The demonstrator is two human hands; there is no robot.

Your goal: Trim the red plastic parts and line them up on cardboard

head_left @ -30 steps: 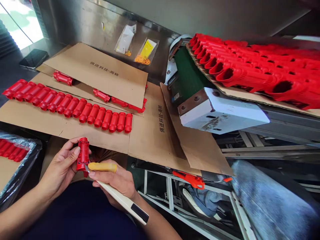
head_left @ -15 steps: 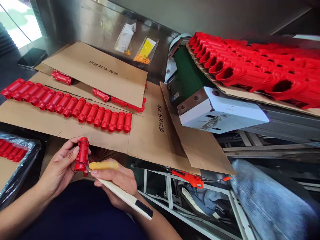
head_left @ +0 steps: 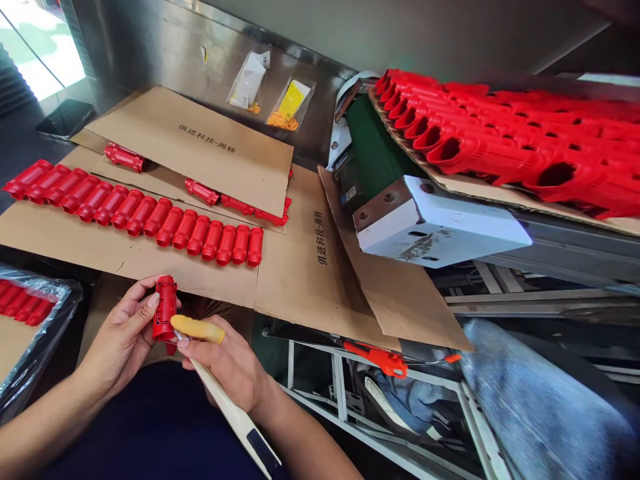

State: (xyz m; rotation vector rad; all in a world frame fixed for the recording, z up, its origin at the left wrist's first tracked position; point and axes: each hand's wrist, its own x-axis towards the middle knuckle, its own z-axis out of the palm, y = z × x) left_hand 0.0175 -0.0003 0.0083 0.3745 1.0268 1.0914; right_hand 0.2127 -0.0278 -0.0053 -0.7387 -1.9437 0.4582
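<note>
My left hand [head_left: 120, 333] is closed round a red ribbed plastic sleeve [head_left: 165, 307], keeping it nearly upright with the thumb on its side. In my right hand [head_left: 237, 370] is a slim white-handled knife [head_left: 230, 410] with a dark patch near its rear end. A yellow finger cot [head_left: 197, 328] covers the right index finger, which reaches to the sleeve's lower end. The metal tip shows only in part beside the sleeve; whether it touches is hidden. Just beyond my hands, a row of similar red sleeves [head_left: 159, 217] lies on the cardboard [head_left: 290, 280].
More red sleeves lie partly under a loose cardboard sheet [head_left: 200, 140]. Red parts [head_left: 500, 140] fill a board on the conveyor [head_left: 390, 153] at right. A plastic-lined box [head_left: 65, 293] stands at left. Orange-handled scissors [head_left: 380, 357] lie below the cardboard edge. A phone [head_left: 66, 119] rests behind.
My right hand has moved slightly left, its index finger now over the sleeve's lower edge. The knife handle has swung steeper, its rear end going down and left. The left hand stays almost still.
</note>
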